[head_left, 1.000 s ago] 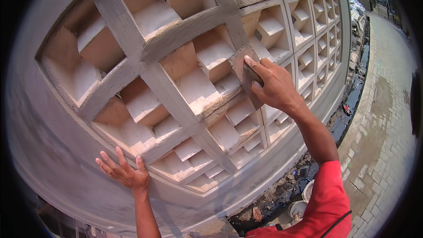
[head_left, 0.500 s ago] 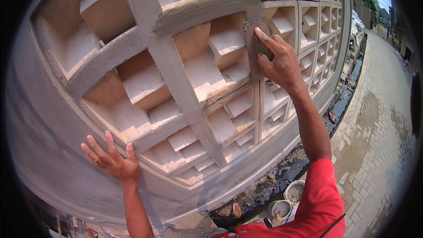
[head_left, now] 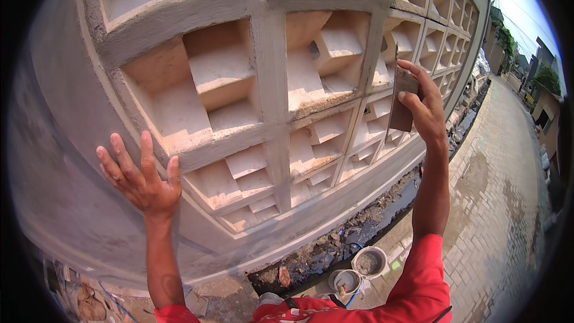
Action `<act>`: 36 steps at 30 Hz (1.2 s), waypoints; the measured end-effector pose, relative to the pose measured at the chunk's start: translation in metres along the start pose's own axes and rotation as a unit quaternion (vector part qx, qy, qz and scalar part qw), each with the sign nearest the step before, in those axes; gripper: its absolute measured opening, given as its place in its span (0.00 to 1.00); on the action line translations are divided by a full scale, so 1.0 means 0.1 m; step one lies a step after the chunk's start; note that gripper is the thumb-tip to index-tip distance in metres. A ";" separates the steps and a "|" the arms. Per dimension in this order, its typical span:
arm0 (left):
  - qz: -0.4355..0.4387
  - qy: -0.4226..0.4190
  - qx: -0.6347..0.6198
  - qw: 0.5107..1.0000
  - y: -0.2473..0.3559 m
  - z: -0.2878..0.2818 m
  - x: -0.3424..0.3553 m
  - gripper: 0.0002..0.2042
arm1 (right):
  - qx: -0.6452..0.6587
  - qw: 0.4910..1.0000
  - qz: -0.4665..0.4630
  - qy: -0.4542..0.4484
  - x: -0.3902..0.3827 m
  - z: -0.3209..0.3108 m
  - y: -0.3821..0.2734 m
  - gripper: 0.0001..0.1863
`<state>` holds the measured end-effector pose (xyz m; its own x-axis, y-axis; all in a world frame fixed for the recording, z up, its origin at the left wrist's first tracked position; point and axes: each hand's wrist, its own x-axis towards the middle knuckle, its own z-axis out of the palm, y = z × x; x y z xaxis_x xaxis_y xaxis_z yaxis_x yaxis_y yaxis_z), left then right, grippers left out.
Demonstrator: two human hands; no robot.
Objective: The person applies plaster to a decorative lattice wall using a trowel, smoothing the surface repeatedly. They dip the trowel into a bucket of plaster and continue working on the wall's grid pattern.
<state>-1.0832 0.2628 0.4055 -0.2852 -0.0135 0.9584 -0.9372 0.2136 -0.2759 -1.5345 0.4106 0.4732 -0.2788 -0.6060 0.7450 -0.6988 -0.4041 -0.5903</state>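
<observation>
My right hand (head_left: 426,106) grips a plastering trowel (head_left: 402,98), its flat blade turned edge-on and held off the wall face. Behind it stands a breeze-block wall (head_left: 270,75) of square openings with slanted fins inside, its grid joints coated in grey mortar. My left hand (head_left: 143,179) is open, fingers spread, against the smooth grey plaster border (head_left: 72,161) at the wall's lower left. Rough, crumbly mortar shows along the bottom edge of a middle opening.
Two buckets stand below near my body, one with grey mortar (head_left: 370,262), the other holding tools (head_left: 345,282). A drainage ditch (head_left: 382,215) with dark water follows the wall's foot. To the right runs a paved lane (head_left: 490,203). Rubble (head_left: 89,305) lies at lower left.
My right hand has drawn the trowel away from the vertical joint, rightward and down, turning its blade edge-on. My left hand stays at the plaster border. The view has shifted.
</observation>
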 end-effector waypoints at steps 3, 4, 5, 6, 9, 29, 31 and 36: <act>-0.001 0.009 -0.011 1.000 -0.01 -0.03 0.00 0.26 | 0.082 0.987 0.047 -0.126 0.00 -0.23 -0.09 0.30; -0.006 0.010 -0.016 1.000 -0.02 -0.04 0.00 0.26 | 0.085 0.979 0.051 -0.176 0.00 -0.27 -0.12 0.30; -0.008 0.004 -0.023 1.000 0.01 -0.02 -0.01 0.26 | 0.082 0.977 0.078 -0.181 0.00 -0.22 -0.19 0.31; -0.009 -0.001 -0.031 0.999 0.02 -0.02 -0.02 0.26 | 0.068 0.971 0.107 -0.204 0.04 -0.21 -0.23 0.30; -0.019 0.002 -0.043 0.999 0.03 -0.03 -0.02 0.26 | 0.022 0.952 0.152 -0.264 0.28 -0.18 -0.28 0.26; -0.021 -0.001 -0.064 0.998 0.01 -0.02 -0.04 0.25 | -0.012 0.934 0.233 -0.271 0.55 -0.04 -0.21 0.15; -0.017 -0.002 -0.061 0.998 0.01 -0.02 -0.04 0.25 | 0.036 0.933 0.245 -0.263 0.50 -0.09 -0.12 0.16; -0.015 0.008 -0.073 0.997 0.02 0.00 -0.03 0.26 | 0.298 0.921 0.192 -0.160 -0.03 -0.30 0.07 0.27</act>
<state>-1.0840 0.2634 0.4019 -0.2527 -0.0071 0.9675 -0.9057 0.3535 -0.2339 -1.5584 0.4306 0.4764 -0.1553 -0.9149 0.3725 -0.0764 -0.3649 -0.9279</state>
